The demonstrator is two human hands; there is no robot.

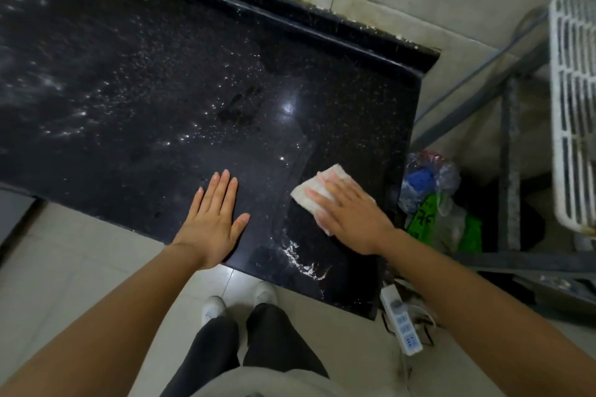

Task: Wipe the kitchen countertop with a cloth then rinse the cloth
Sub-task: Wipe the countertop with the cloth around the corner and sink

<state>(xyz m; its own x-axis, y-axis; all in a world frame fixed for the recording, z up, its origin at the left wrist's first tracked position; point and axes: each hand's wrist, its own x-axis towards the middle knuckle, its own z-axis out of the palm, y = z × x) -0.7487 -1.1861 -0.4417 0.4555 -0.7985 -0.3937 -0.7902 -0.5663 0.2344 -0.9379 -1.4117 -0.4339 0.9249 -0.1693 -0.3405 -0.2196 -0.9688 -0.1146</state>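
The black speckled countertop (167,100) fills the upper left, wet with droplets and streaks. A folded white cloth (317,185) lies near the counter's right front corner. My right hand (350,214) presses flat on the cloth with straight fingers, covering its near half. My left hand (214,219) rests flat on the counter near the front edge, fingers together and extended, a hand's width left of the cloth. White residue (300,256) smears the front edge below the cloth.
A raised black backsplash ledge (290,18) meets the tiled wall. Right of the counter, plastic bags (432,200) sit on the floor beside a metal frame (509,167) and a white grille (574,100). A power strip (401,321) lies on the floor.
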